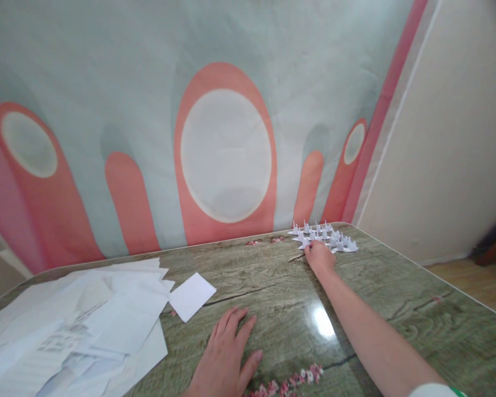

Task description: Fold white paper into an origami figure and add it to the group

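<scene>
My left hand (225,355) lies palm down on the table near its front, fingers spread and nothing in them. Just beyond its fingertips, to the left, is a square white sheet of paper (192,296). My right arm stretches to the far right of the table. There my right hand (320,258) is closed in a pinch at a small white folded paper crane (302,240), on the near side of a group. Several more white paper cranes (342,241) stand close together around and behind it. The fingertips are partly hidden by the hand.
A wide, messy pile of white papers (119,325), some printed, covers the table's left side. The wood-patterned tabletop (268,292) has printed blossoms and a bright light reflection. Behind its far edge hangs a green and coral backdrop (227,231); a plain wall (446,138) is at right.
</scene>
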{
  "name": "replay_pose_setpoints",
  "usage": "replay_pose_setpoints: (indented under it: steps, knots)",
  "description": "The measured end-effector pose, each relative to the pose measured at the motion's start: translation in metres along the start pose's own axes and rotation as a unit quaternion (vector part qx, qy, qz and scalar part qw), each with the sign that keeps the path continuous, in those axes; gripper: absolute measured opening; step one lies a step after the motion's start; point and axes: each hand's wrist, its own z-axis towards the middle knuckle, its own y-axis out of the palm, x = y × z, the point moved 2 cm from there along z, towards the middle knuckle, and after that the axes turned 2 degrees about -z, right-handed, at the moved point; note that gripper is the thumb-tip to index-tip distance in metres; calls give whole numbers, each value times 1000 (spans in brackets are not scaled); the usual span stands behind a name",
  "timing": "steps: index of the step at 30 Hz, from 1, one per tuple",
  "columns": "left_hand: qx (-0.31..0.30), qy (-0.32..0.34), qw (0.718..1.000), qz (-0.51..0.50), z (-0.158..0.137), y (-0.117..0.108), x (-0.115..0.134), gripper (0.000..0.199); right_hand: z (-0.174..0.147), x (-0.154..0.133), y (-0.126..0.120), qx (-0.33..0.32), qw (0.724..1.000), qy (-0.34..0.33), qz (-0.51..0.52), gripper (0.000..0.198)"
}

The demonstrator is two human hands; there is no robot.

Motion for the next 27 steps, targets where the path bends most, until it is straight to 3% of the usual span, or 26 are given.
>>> replay_pose_setpoints:
  steps: [27]
  knots:
    - [21,5,1000,-10,1,2,1,43,-7,3,-5,-13,1000,-7,-26,41]
